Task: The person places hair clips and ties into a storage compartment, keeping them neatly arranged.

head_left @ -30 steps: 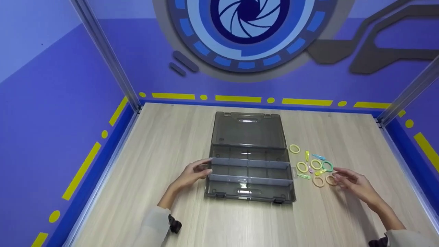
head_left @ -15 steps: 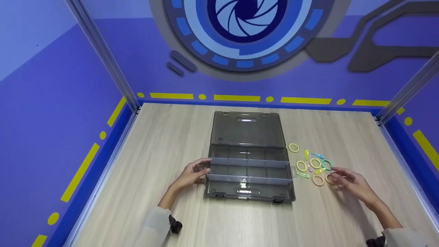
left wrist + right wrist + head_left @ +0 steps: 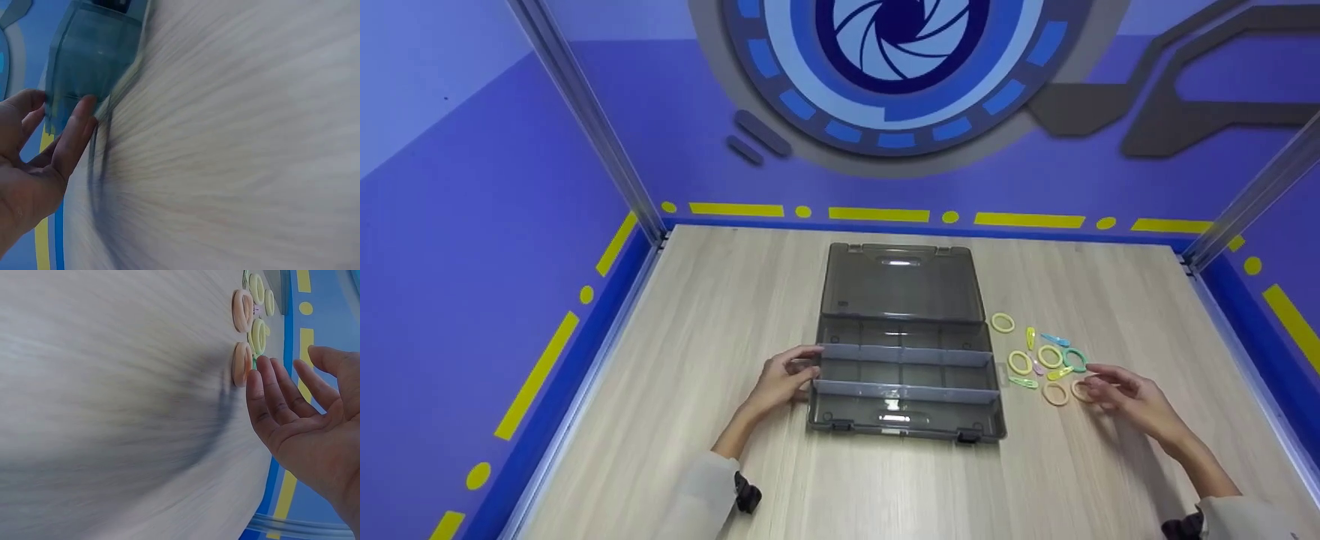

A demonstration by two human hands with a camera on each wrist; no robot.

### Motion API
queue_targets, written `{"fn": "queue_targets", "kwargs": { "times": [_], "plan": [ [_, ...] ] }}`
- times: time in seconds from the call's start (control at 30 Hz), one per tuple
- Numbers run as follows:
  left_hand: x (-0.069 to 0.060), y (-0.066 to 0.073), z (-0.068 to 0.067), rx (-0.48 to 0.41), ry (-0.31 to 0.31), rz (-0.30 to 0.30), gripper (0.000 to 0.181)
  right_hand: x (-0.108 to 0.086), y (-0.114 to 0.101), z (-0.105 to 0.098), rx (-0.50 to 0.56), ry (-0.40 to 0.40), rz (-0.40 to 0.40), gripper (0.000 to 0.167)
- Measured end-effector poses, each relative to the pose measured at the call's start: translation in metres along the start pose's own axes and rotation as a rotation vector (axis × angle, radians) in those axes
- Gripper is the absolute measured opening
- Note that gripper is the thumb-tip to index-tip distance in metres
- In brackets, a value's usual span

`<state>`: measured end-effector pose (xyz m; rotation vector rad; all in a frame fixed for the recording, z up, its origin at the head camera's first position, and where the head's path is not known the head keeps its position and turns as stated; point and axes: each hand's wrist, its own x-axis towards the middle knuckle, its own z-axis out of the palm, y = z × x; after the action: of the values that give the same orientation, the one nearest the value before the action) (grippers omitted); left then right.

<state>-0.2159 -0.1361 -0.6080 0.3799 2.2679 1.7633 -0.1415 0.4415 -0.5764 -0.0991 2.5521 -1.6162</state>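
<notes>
Smoke-grey clear plastic storage box (image 3: 855,414) sits mid-worktop (image 3: 720,300), hinged lid (image 3: 904,285) folded back on the far side, 2 pale grey plastic dividers (image 3: 870,389) running across. Left hand (image 3: 772,386) is at the box's left end wall, fingers and thumb extended and apart, tips against the wall; looks like steadying, not clamping.

Small parts lie loose right of the box: 3 pale yellow round rings (image 3: 1009,363), 1 green round ring (image 3: 1084,361), 2 peach round rings, plus slim snap clips: 2 yellow clips (image 3: 1030,337), 1 blue clip (image 3: 1055,340), 1 pink clip (image 3: 1037,367), 1 green clip (image 3: 1023,382).

Right hand (image 3: 1136,405) is spread, fingers loosely bent, nothing held. Fingertips just beside the rightmost peach ring (image 3: 237,364); can't tell if they touch.

My read: step in hand is the reach for that ring, pick not made. Next move calls for thumb and fingertip pinching its rim, without nudging the green ring just beyond.
</notes>
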Motion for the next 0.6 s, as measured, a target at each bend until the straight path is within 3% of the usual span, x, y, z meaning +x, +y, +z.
{"fn": "queue_targets", "kwargs": {
  "times": [0.13,0.37,0.6],
  "plan": [
    [0.0,-0.002,0.0,0.002,0.007,-0.004,0.041,-0.001,0.001,-0.002,-0.051,0.044,0.027,0.046],
    [-0.001,-0.004,-0.004,-0.056,-0.042,-0.021,0.047,0.0,0.007,-0.006,-0.089,0.081,0.032,0.046],
    [0.0,-0.005,-0.004,-0.097,0.005,-0.035,0.048,0.0,0.017,-0.002,-0.128,0.122,0.069,0.047]
  ]
}}
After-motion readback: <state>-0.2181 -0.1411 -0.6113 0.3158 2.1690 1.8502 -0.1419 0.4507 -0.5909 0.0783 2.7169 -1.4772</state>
